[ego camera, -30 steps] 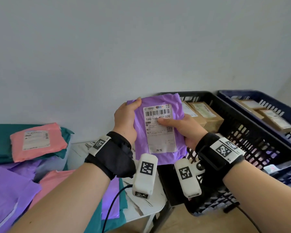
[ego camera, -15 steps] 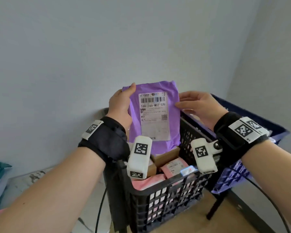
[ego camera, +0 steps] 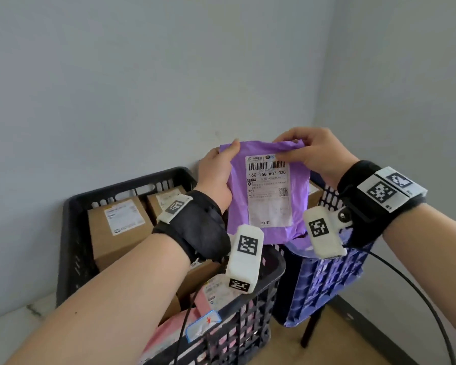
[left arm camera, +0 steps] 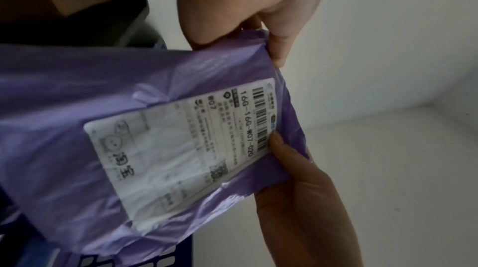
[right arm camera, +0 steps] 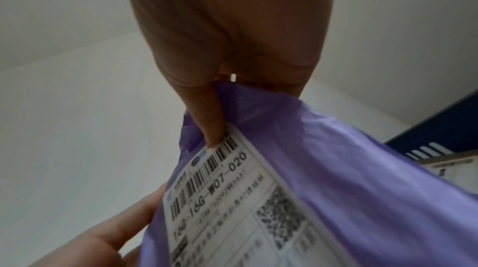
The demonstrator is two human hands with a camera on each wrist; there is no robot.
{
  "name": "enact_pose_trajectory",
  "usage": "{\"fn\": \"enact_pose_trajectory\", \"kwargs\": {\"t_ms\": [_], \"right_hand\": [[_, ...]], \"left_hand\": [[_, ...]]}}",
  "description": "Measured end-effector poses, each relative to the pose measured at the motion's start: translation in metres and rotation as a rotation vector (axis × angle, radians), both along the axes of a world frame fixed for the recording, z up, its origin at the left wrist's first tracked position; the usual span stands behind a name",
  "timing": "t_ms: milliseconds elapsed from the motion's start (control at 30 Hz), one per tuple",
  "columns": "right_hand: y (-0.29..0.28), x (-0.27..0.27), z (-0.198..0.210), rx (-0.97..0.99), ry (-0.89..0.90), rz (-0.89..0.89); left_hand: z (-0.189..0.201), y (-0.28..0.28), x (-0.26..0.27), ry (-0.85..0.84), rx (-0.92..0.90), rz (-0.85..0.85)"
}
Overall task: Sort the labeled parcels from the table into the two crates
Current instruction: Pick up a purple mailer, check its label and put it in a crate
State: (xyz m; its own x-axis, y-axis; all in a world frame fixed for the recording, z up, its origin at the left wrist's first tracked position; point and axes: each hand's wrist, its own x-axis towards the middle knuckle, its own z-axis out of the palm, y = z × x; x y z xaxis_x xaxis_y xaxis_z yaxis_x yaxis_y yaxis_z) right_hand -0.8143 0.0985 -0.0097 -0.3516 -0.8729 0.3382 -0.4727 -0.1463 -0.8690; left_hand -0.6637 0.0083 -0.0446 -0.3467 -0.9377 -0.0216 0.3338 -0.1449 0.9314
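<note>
Both hands hold a purple mailer parcel (ego camera: 298,196) upright, its white label facing me, above the gap between the two crates. My left hand (ego camera: 216,167) grips its upper left edge, thumb in front. My right hand (ego camera: 311,151) pinches its top right corner, thumb on the barcode. The left wrist view shows the parcel (left arm camera: 77,107) with my left hand (left arm camera: 271,32) above and my right hand (left arm camera: 292,165) below. In the right wrist view my right hand (right arm camera: 214,124) pinches the parcel (right arm camera: 349,159) at the label's edge. The black crate (ego camera: 71,227) stands at left, the blue crate (ego camera: 324,280) at right.
The black crate holds labelled cardboard boxes (ego camera: 116,233) at the back and pink mailers (ego camera: 169,335) in front. Another purple mailer (ego camera: 298,246) lies in the blue crate, under the held one. Grey walls meet in a corner behind. A black stand leg (ego camera: 309,330) reaches the wooden floor.
The view has turned right; both crates are now below. My right hand, apart from the parcel half a second ago, now pinches its top right corner. The parcel has moved right.
</note>
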Motion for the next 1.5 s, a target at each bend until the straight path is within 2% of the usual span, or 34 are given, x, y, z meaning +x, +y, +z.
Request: {"fn": "enact_pose_trajectory", "kwargs": {"t_ms": [200, 300, 400, 533, 633, 800, 933, 1067, 1167, 1333, 1500], "right_hand": [[-0.043, -0.064, 0.002, 0.027, 0.039, -0.136], [-0.069, -0.096, 0.002, 0.059, 0.048, -0.182], [-0.095, -0.121, -0.021, 0.194, 0.082, -0.181], [-0.125, -0.131, -0.078, 0.386, 0.158, -0.069], [-0.138, -0.133, -0.114, 0.564, 0.225, 0.056], [-0.158, -0.146, -0.126, 0.752, 0.267, 0.250], [-0.162, -0.135, -0.149, 0.788, 0.469, 0.432], [-0.167, -0.111, -0.206, 0.771, 0.606, 0.428], [-0.170, -0.109, -0.228, 0.776, 0.663, 0.405], [-0.168, -0.111, -0.241, 0.788, 0.948, 0.550], [-0.179, -0.101, -0.238, 0.804, 1.052, 0.611]], "left_hand": [[0.003, -0.046, -0.057, -0.024, 0.045, -0.106], [-0.008, -0.075, -0.077, -0.038, 0.104, -0.071], [-0.030, -0.095, -0.091, -0.091, 0.180, -0.023], [-0.062, -0.108, -0.105, -0.178, 0.237, -0.011], [-0.071, -0.106, -0.113, -0.277, 0.243, 0.007], [-0.074, -0.109, -0.123, -0.392, 0.191, 0.132], [-0.078, -0.107, -0.130, -0.421, 0.199, 0.092], [-0.080, -0.107, -0.127, -0.407, 0.237, 0.078], [-0.080, -0.108, -0.126, -0.406, 0.239, 0.050], [-0.081, -0.109, -0.124, -0.385, 0.245, 0.035], [-0.082, -0.111, -0.123, -0.389, 0.224, 0.004]]}}
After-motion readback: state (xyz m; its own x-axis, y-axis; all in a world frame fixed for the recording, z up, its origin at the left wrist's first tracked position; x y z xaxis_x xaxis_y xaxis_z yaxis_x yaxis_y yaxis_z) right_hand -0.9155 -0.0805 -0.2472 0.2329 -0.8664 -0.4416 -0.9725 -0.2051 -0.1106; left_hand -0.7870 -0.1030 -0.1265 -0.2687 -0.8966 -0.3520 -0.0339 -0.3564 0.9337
